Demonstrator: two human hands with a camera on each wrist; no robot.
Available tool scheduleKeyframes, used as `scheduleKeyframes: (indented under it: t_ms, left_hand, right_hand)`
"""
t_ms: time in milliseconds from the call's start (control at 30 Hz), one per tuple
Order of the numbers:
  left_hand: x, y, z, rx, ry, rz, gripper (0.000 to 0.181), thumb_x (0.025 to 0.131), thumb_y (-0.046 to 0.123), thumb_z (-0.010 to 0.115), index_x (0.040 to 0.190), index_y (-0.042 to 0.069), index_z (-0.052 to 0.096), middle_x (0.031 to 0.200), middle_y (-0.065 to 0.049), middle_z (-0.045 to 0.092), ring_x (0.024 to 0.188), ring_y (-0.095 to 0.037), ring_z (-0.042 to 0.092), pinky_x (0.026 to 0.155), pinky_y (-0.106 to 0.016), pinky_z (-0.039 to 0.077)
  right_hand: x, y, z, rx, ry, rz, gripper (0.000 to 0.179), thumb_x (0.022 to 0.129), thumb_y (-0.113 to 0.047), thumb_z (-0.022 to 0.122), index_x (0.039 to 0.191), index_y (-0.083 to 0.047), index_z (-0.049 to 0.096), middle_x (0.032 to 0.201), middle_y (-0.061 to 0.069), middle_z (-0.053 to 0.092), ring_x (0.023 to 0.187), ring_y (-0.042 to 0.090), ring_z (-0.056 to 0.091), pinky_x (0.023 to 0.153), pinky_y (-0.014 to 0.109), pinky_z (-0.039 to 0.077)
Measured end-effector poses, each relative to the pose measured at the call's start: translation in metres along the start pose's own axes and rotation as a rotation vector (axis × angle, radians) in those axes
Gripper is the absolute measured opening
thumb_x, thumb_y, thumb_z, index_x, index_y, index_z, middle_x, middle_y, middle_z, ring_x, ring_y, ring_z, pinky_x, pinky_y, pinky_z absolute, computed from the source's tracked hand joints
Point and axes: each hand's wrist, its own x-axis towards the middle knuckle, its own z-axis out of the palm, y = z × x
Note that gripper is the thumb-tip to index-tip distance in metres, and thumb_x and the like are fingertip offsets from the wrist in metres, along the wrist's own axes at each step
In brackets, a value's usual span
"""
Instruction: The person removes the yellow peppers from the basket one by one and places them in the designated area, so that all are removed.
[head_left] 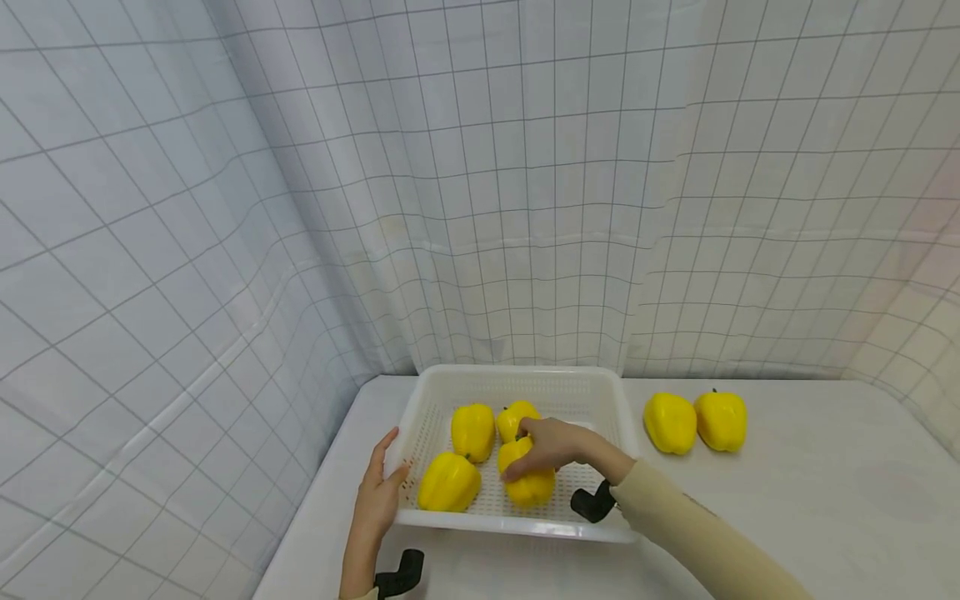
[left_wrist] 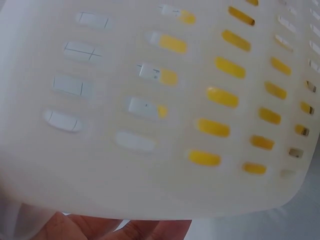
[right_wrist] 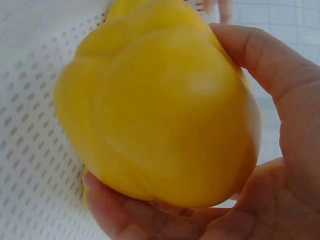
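A white plastic basket (head_left: 517, 525) with slotted walls stands on the table. My right hand (head_left: 558, 446) grips a yellow bell pepper (head_left: 528, 490) inside it, thumb on one side and fingers curled round the other; this yellow bell pepper (right_wrist: 165, 110) fills the right wrist view. Three other yellow peppers lie in the basket: one at the front left (head_left: 448, 483), one behind it (head_left: 473, 432), and one partly hidden behind my right hand (head_left: 513, 419). At the left side, my left hand (head_left: 378, 496) holds the rim, its fingertips (left_wrist: 167, 230) showing below the basket wall (left_wrist: 150, 195).
Two more yellow bell peppers, one on the left (head_left: 670, 423) and one on the right (head_left: 722, 421), sit on the white table (head_left: 810, 475) right of the basket. A grid-patterned curtain (head_left: 525, 208) hangs behind the table and along its left side.
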Motion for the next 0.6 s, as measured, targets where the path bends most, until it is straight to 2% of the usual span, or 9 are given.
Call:
scheduleKeyframes:
  t_ms: [100, 233, 600]
  left_hand:
    - [0.000, 0.000, -0.001, -0.003, -0.003, 0.001, 0.056, 0.096, 0.006, 0.045, 0.149, 0.015, 0.028, 0.147, -0.022, 0.033, 0.126, -0.042, 0.038, 0.095, -0.064, 0.030]
    - [0.000, 0.000, -0.001, -0.004, -0.007, 0.003, 0.057, 0.096, 0.006, 0.046, 0.149, 0.016, 0.028, 0.147, -0.021, 0.032, 0.127, -0.042, 0.037, 0.096, -0.063, 0.029]
    - [0.003, -0.003, 0.000, -0.016, -0.006, 0.005, 0.057, 0.095, 0.006, 0.046, 0.148, 0.016, 0.030, 0.147, -0.020, 0.032, 0.127, -0.041, 0.037, 0.097, -0.064, 0.028]
  right_hand:
    - [-0.005, -0.001, -0.003, 0.006, 0.025, -0.038, 0.066, 0.073, -0.045, 0.075, 0.119, -0.005, 0.053, 0.089, 0.000, 0.058, 0.079, 0.017, 0.053, 0.071, 0.035, 0.047]
    - [-0.008, 0.003, -0.005, 0.036, 0.062, -0.083, 0.063, 0.072, -0.043, 0.075, 0.117, -0.005, 0.053, 0.087, 0.000, 0.057, 0.077, 0.016, 0.054, 0.068, 0.032, 0.047]
    - [-0.017, 0.011, -0.006, 0.151, 0.198, -0.156, 0.065, 0.071, -0.039, 0.077, 0.118, -0.004, 0.048, 0.092, 0.002, 0.057, 0.077, 0.017, 0.055, 0.065, 0.032, 0.048]
